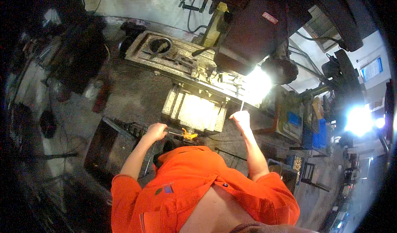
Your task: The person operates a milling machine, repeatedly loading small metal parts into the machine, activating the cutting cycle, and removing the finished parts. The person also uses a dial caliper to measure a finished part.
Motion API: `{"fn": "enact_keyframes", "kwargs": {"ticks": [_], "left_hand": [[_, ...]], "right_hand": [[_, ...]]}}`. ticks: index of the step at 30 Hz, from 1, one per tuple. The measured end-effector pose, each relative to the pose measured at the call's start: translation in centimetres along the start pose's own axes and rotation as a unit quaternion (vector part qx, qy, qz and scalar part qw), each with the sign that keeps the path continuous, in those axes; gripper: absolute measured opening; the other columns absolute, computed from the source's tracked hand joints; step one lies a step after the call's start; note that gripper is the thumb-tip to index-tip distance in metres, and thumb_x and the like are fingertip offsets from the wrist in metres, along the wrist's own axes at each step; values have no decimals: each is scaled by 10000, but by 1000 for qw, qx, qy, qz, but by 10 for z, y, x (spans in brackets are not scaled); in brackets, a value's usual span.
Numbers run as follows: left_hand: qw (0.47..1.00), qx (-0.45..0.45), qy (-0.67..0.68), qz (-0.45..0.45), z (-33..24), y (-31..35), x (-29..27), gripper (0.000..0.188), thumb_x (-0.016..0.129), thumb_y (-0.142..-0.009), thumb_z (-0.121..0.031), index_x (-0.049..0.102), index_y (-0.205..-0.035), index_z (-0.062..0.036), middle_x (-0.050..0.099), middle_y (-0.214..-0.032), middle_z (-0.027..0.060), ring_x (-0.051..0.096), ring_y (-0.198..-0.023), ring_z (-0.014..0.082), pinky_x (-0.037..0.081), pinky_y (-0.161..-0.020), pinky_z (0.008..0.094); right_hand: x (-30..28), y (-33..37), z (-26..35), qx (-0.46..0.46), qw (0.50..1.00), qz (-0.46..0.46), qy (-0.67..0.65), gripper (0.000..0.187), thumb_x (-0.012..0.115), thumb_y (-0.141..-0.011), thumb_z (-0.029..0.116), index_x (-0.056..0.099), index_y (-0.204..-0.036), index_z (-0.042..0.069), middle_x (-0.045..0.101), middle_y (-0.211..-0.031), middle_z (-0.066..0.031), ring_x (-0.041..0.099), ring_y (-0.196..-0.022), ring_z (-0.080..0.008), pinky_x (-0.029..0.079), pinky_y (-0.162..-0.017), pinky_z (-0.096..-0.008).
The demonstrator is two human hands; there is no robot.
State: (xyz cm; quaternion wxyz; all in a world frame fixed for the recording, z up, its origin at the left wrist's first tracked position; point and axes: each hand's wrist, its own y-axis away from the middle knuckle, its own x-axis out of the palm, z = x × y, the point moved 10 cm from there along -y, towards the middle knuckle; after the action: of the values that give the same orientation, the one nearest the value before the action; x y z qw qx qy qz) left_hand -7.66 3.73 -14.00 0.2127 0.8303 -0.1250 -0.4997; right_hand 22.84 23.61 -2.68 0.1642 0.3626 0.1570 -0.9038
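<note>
My left hand (156,131) is closed around the end of a thin metal bar (175,133). The bar runs to a bright yellow piece (189,135) at the front of a milling machine, and looks like a crank handle. My right hand (241,120) is wrapped round a slim, pale metal rod (242,105), whose upper end points toward the machine's long table (142,61). What the rod's far end touches is lost in glare. Between my hands lies the brightly lit ribbed cover (196,111) below the table.
The dark machine head (252,34) overhangs the table, with a glaring lamp (257,84) beside it. A round ring (160,46) lies on the table's left. At left stands a dark cabinet (108,148); at right are blue bins (319,133) and a box of small parts (297,165).
</note>
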Motion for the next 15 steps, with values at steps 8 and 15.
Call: {"fn": "enact_keyframes", "kwargs": {"ticks": [8,15], "left_hand": [[999,15,6,44,21,2,14,373,608,-780,-265,588,-1105,-83,603,-1069,135,564,-1001,286,456,-848,415],[997,71,33,15,28,-9,10,359,609,-763,-295,594,-1065,-102,612,-1004,165,572,-959,327,452,-829,443]], "right_hand": [[-18,-33,52,82,975,96,184,219,591,-664,237,622,-682,21,593,-598,-91,579,-572,-199,454,-555,-307],[-6,-32,61,105,964,134,-206,149,587,-752,156,550,-659,45,534,-608,-21,483,-528,-115,412,-474,-270]]}}
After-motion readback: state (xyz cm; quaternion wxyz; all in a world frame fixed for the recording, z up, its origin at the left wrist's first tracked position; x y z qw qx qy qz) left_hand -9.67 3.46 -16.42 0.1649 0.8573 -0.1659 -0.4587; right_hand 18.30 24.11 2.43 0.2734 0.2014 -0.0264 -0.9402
